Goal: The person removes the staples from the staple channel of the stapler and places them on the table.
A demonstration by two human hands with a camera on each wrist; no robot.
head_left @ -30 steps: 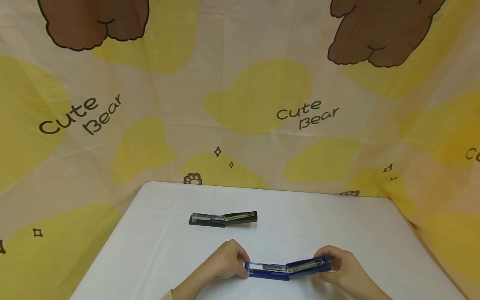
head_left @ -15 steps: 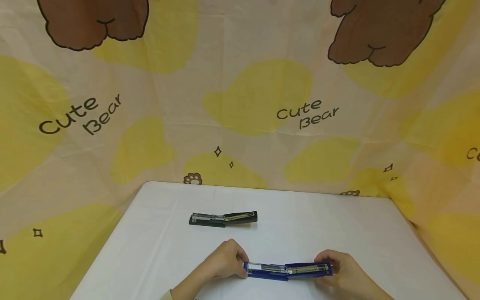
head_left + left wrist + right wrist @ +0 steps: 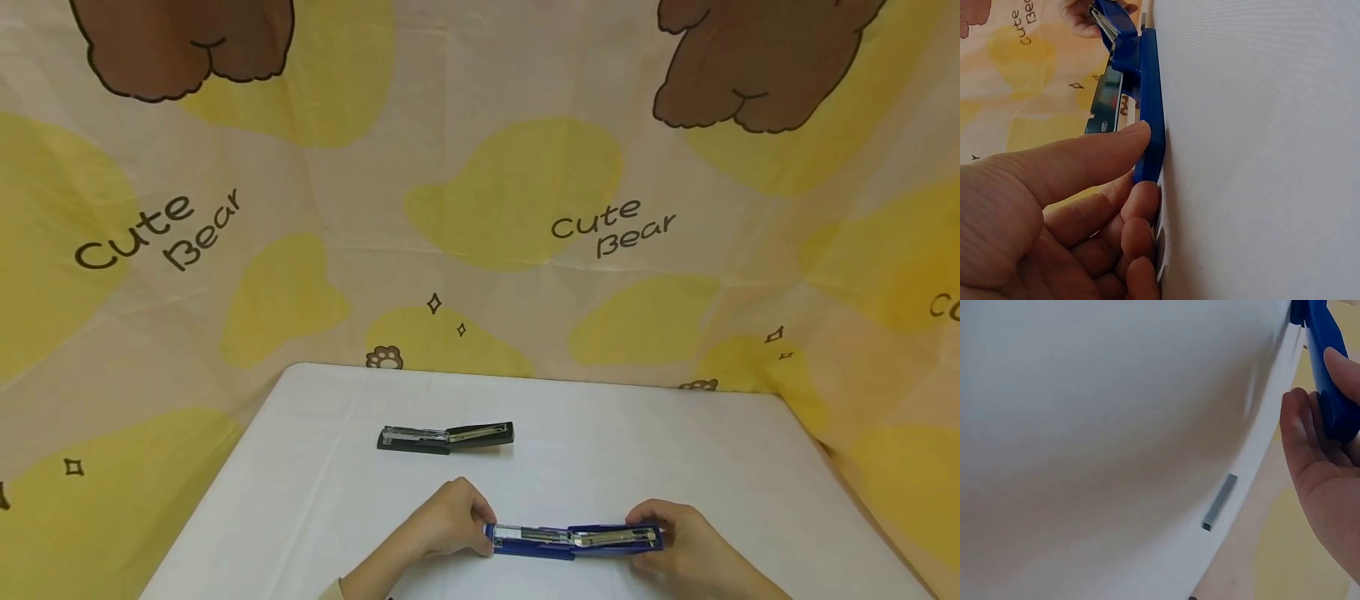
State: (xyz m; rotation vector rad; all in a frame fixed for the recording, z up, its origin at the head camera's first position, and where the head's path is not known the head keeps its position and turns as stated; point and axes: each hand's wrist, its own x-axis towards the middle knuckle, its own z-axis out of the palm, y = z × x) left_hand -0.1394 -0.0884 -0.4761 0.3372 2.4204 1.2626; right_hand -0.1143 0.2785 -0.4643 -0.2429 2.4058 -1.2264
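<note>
A blue stapler (image 3: 534,547), swung wide open at its hinge, lies lengthwise between both hands near the front of the table. My left hand (image 3: 453,521) pinches the end of its base; in the left wrist view the thumb presses the blue base (image 3: 1152,94) from one side. At the other end, my right hand (image 3: 688,542) grips the tip of the raised top arm, with the thumb on the blue shell (image 3: 1330,384) in the right wrist view. A small grey strip of staples (image 3: 1219,503) lies on the table near the right hand.
Farther back on the white table (image 3: 637,442) lies a black stapler (image 3: 412,446), also opened out. A printed cloth (image 3: 480,208) with bears and yellow patches hangs behind and at both sides of the table.
My right hand has lowered the blue stapler's top arm a little, so it lies flatter than a second ago. The left hand and the black stapler have stayed in place.
</note>
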